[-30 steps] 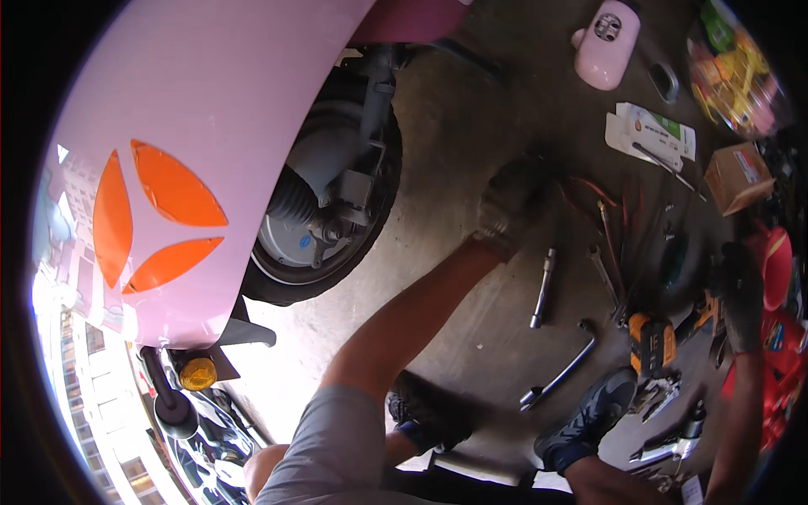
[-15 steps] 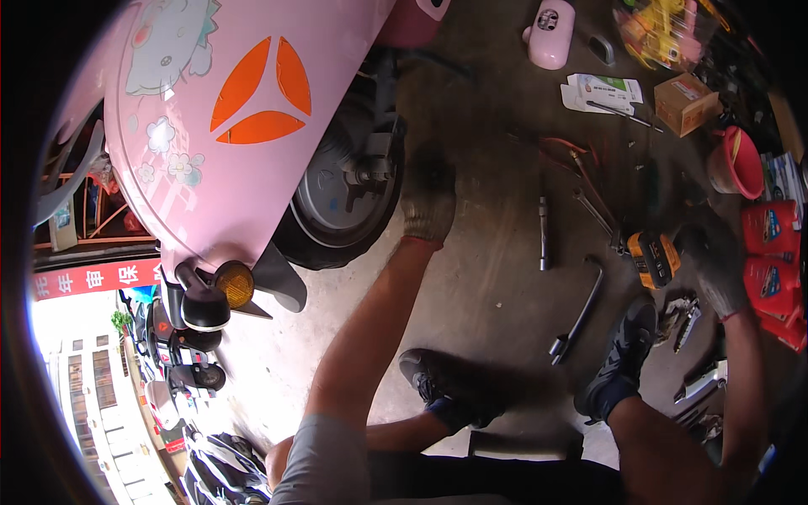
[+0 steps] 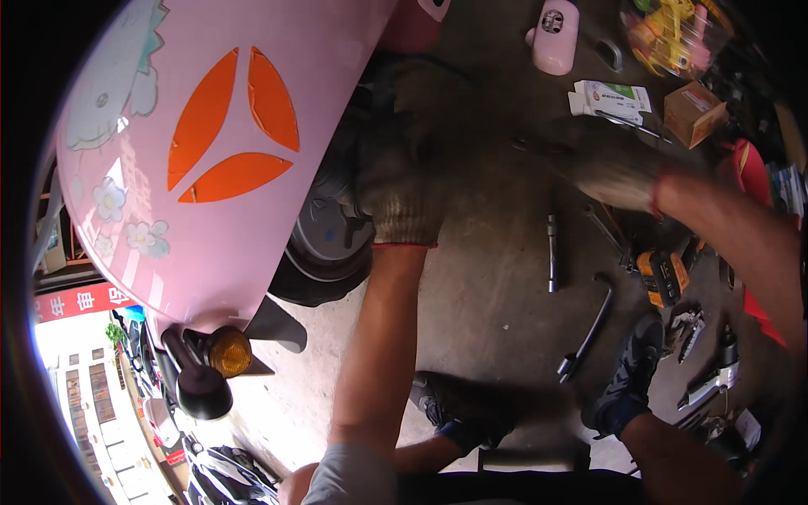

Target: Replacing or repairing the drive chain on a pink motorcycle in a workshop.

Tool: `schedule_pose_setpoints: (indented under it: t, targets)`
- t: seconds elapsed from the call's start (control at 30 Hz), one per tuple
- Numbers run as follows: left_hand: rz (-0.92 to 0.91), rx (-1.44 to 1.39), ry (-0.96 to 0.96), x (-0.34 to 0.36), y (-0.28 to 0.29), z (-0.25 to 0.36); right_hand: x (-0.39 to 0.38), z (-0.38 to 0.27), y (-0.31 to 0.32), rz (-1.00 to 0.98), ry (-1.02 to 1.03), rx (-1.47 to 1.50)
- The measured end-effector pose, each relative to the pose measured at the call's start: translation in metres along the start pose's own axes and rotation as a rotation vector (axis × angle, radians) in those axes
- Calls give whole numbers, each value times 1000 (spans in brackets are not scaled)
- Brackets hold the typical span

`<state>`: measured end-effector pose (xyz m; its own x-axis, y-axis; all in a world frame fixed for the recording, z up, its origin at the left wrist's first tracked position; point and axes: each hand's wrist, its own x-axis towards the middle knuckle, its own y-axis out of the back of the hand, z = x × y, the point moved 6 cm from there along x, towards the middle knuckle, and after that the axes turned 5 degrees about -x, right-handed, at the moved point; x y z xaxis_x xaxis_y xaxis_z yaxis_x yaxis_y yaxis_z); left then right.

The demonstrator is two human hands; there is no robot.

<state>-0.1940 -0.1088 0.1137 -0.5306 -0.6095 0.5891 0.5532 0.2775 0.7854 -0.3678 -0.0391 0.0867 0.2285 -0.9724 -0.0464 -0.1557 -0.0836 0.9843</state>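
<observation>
My left hand [image 3: 400, 189], in a knitted glove with a dark palm coating, reaches to the wheel [image 3: 332, 227] of a pink scooter [image 3: 227, 252]. Its fingers are lost in shadow beside the hub, so what they touch or hold does not show. My right hand [image 3: 610, 172], gloved the same way, is low over the floor at the right and smeared by motion. A dark tool tip [image 3: 522, 145] shows just beyond its fingers; whether the hand grips that tool is unclear.
On the floor lie a socket extension bar [image 3: 552, 252], a bent socket wrench [image 3: 587, 330], an open-end wrench [image 3: 608, 225], a yellow-black power tool [image 3: 662, 278] and an air tool [image 3: 715, 379]. A cardboard box [image 3: 694, 114] and a pink plastic cover [image 3: 555, 38] lie farther off.
My right hand has swung from beside the power tool up and left to where red-handled pliers lay. My left hand has shifted slightly left against the wheel. The view has turned a little.
</observation>
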Motion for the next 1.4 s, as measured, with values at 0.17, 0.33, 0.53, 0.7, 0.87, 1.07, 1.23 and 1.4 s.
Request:
schedule_pose_setpoints:
  t: [0.17, 0.33, 0.53, 0.7, 0.87, 1.07, 1.23, 1.4]
  targets:
    - [24, 227, 5, -3, -16, -16, 198, -54, -26, 123, 81, -222]
    - [-85, 284, 88, -10, -21, -7, 237, -36, -53, 108, -180, 424]
    - [22, 205, -34, -6, -6, -11, 207, -40, -29, 193, -249, 921]
    - [8, 10, -35, -8, -17, 0, 230, -5, -103, 612, -77, 1205]
    - [2, 22, -5, -13, -14, -16, 236, -33, -69, 319, 352, 1779]
    - [-50, -42, 44, -9, -21, 0, 248, -3, -113, 162, 52, 2453]
    - [-94, 64, 41, -7, -10, -13, 223, -22, -66, 221, -420, 1726]
    - [19, 20, -38, -13, -17, -5, 243, 6, -87, 342, -111, 1580]
